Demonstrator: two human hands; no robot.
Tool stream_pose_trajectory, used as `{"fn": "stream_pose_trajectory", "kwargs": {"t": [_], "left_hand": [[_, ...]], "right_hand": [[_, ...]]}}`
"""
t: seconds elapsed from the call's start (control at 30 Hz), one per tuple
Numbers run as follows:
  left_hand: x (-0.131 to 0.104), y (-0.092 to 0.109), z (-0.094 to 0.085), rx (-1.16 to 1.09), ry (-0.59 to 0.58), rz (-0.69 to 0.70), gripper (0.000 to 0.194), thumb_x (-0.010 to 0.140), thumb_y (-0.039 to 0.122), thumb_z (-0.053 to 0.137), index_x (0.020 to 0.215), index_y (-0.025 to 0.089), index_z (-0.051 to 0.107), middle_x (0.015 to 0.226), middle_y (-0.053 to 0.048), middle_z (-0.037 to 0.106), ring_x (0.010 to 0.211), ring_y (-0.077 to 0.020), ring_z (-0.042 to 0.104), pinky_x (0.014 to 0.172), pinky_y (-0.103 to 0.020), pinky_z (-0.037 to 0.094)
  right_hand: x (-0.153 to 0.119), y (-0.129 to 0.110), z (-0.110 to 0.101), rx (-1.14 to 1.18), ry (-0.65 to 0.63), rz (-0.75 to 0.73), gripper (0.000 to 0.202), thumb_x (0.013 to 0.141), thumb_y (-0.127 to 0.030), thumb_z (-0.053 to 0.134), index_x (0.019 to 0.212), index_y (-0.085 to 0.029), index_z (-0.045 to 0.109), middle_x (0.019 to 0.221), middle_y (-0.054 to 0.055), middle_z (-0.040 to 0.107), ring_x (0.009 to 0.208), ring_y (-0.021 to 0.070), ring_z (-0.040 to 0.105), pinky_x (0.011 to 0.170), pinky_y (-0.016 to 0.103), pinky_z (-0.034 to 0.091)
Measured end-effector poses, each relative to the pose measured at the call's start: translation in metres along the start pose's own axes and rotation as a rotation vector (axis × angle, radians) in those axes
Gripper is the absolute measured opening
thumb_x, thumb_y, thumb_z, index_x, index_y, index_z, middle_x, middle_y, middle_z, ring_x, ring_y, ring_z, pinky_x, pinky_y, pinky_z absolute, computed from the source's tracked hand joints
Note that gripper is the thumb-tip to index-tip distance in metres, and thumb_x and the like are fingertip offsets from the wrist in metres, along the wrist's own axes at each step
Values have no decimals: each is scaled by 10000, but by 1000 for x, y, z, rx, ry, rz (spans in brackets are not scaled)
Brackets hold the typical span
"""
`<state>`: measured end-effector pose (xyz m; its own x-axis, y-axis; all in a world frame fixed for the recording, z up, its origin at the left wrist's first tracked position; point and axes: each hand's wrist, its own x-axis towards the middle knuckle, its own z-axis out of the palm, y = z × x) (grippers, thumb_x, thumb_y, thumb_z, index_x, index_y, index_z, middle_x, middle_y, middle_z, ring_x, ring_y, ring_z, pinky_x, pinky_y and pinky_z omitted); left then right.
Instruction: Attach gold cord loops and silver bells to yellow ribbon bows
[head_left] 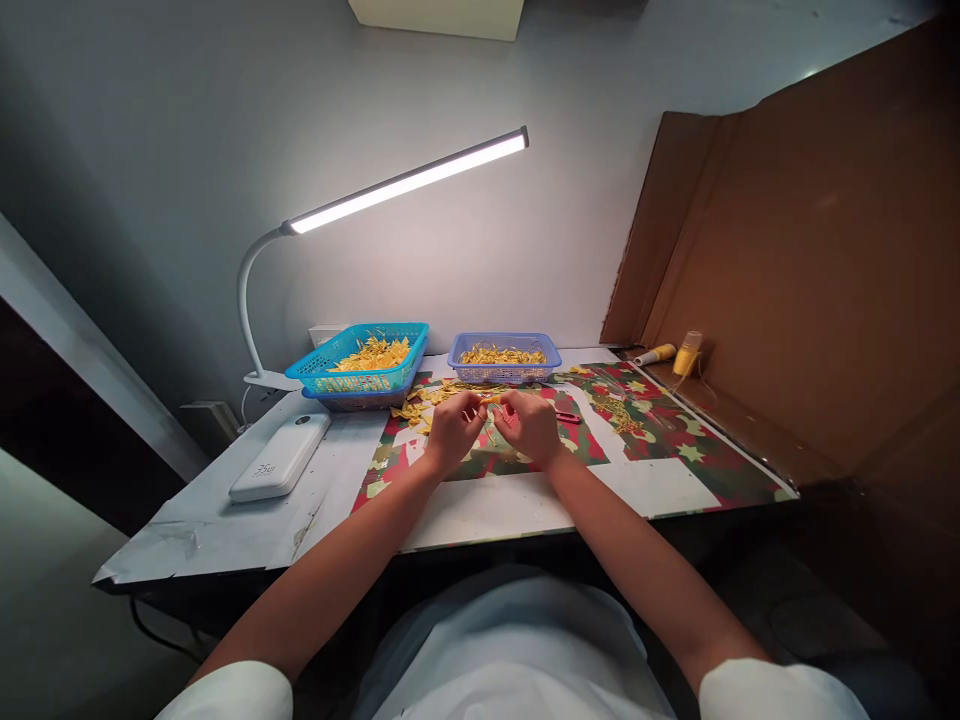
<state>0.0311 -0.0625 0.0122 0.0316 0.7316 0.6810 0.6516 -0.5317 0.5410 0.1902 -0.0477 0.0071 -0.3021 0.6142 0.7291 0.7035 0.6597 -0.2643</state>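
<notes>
While the counter (487,500) is lit by an LED desk lamp (409,183), a small yellow piece (491,399) is pinched, in the head view, jointly by the left hand (452,430) and the right hand (531,428), which are held close together over a camouflage-patterned sheet (675,430). Behind them, yellow pieces (379,352) are contained in a turquoise basket (352,381) and a lavender basket (504,374). A white power bank (281,457) is laid left of the hands.
</notes>
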Motion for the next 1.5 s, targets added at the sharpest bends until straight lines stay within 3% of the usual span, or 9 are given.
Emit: {"fn": "stream_pose_trajectory", "kwargs": {"t": [0.3,0.73,1.0,1.23,1.5], "left_hand": [[-1,-3,2,9,-26,68,119,839,254,518,761,182,571,668,-9,613,585,-124,530,591,-244,418],[-2,-5,4,5,-81,52,119,859,256,528,793,183,595,738,-26,655,628,-139,546,616,-257,430],[1,-4,2,-22,-96,23,139,865,278,489,786,187,559,730,-18,630,655,-145,544,639,-258,422],[4,-1,-2,83,-120,85,161,856,247,501,705,200,531,712,-30,595,749,-187,545,713,-296,421],[6,0,1,57,-63,14,153,823,223,512,670,205,516,697,-25,588,737,-185,537,687,-289,413]], "right_hand": [[3,0,1,5,-107,107,185,883,-263,528,977,-172,659,733,25,678,657,155,586,652,247,337],[2,-4,0,53,-204,228,197,884,-301,484,850,-198,648,718,20,670,644,160,561,611,251,323],[3,5,10,491,-112,231,175,797,-307,472,685,-197,550,599,-23,520,570,128,461,575,232,359],[3,4,8,490,-60,222,177,742,-307,484,598,-207,461,556,-33,465,554,121,414,563,238,350],[6,0,2,421,-34,240,154,698,-266,475,569,-214,409,511,-44,406,515,115,377,544,245,316]]}}
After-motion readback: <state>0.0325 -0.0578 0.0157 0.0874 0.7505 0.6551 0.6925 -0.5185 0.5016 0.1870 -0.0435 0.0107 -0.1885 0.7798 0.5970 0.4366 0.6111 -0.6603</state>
